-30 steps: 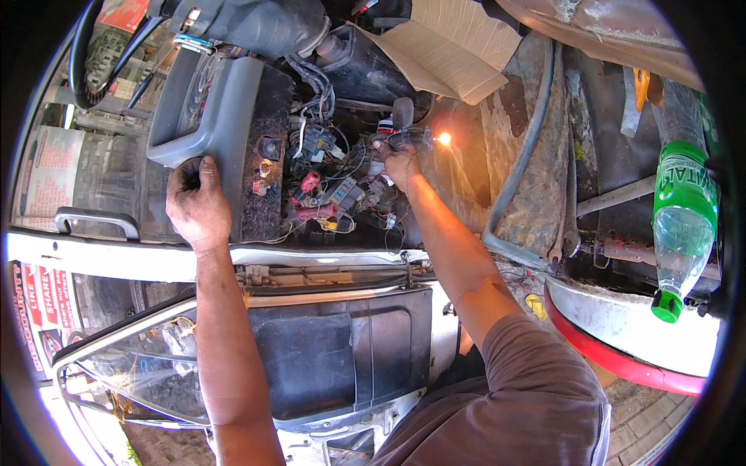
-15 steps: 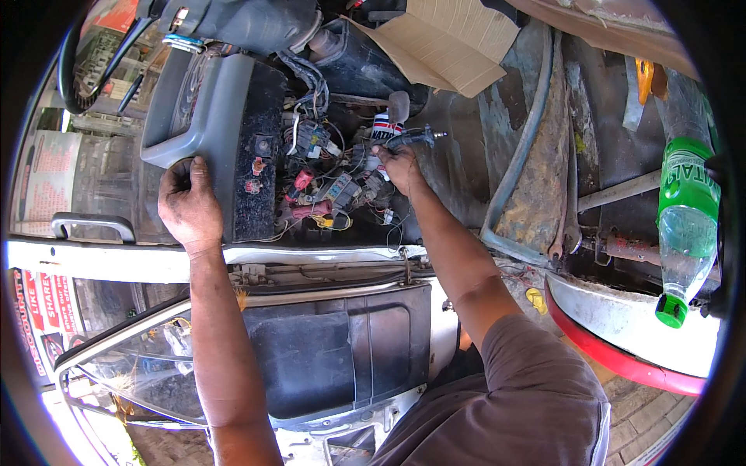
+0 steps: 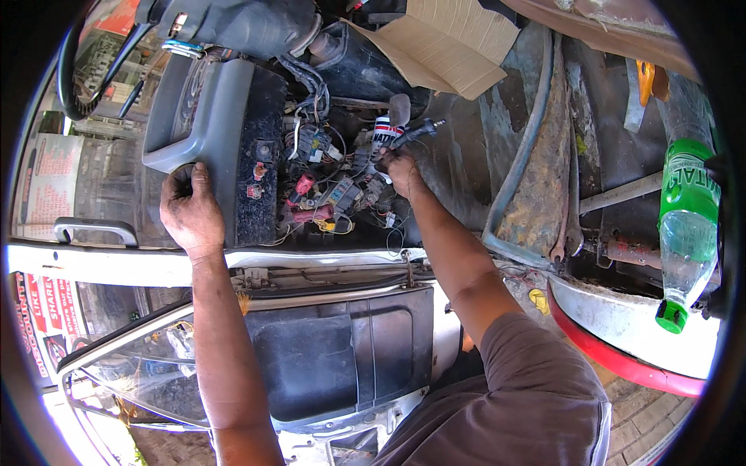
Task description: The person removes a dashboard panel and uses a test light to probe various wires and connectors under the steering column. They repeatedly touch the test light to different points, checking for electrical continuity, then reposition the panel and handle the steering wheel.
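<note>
My left hand [image 3: 191, 210] is curled around the lower edge of the grey plastic dashboard panel [image 3: 203, 128], thumb on the front. My right hand [image 3: 401, 171] is closed on a dark slim tool with a metal tip [image 3: 420, 132] that points to the upper right; its kind I cannot make out. A thin wire hangs down from near that hand. Just beyond the fingers is a white can with red and dark bands [image 3: 382, 133]. Between my hands lies a tangle of wires and connectors [image 3: 315, 147], with a red connector [image 3: 304, 185] and a grey fuse block [image 3: 339, 192].
A steering wheel [image 3: 68, 85] is at the far left. An open cardboard box [image 3: 447, 46] lies at the top. The open vehicle door [image 3: 303, 365] is below my arms. At right are a green-labelled plastic bottle [image 3: 688, 194] and a wrench [image 3: 573, 225].
The tool's tip has tilted slightly upward as my right hand turns a little. My left hand stays on the dashboard panel. The whole view has shifted very slightly.
</note>
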The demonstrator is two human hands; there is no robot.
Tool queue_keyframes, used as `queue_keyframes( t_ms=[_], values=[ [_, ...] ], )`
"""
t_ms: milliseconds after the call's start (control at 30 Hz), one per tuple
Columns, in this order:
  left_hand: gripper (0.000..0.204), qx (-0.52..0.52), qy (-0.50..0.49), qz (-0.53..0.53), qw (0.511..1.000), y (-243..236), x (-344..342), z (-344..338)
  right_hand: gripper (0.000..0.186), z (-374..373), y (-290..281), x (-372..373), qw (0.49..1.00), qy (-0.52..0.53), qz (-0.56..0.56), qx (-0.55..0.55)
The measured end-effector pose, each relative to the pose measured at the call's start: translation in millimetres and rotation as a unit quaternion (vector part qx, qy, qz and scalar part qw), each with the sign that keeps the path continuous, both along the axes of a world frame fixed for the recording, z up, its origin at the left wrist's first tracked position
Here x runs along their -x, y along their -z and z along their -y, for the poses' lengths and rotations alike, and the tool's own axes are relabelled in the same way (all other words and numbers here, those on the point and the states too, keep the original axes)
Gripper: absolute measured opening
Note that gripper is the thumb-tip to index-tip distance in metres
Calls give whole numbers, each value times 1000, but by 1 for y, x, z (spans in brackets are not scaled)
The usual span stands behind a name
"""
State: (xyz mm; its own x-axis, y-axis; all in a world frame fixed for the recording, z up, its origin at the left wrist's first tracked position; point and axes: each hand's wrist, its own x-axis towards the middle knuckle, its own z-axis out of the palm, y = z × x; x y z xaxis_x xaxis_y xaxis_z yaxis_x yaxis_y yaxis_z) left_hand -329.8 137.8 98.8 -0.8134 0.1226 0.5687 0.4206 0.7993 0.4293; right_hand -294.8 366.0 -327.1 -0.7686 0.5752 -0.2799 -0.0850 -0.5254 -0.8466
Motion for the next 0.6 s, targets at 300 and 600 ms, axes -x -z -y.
queue_keyframes(
  t_ms=[300, 600],
  values=[
    [30, 0, 17, -6, 1000, 1, 0, 1, 18, 6, -20, -9, 975, 33, -50, 213],
    [32, 21, 11, -9, 1000, 1, 4, 3, 14, 4, -32, -17, 992, 33, -33, 120]
  ],
)
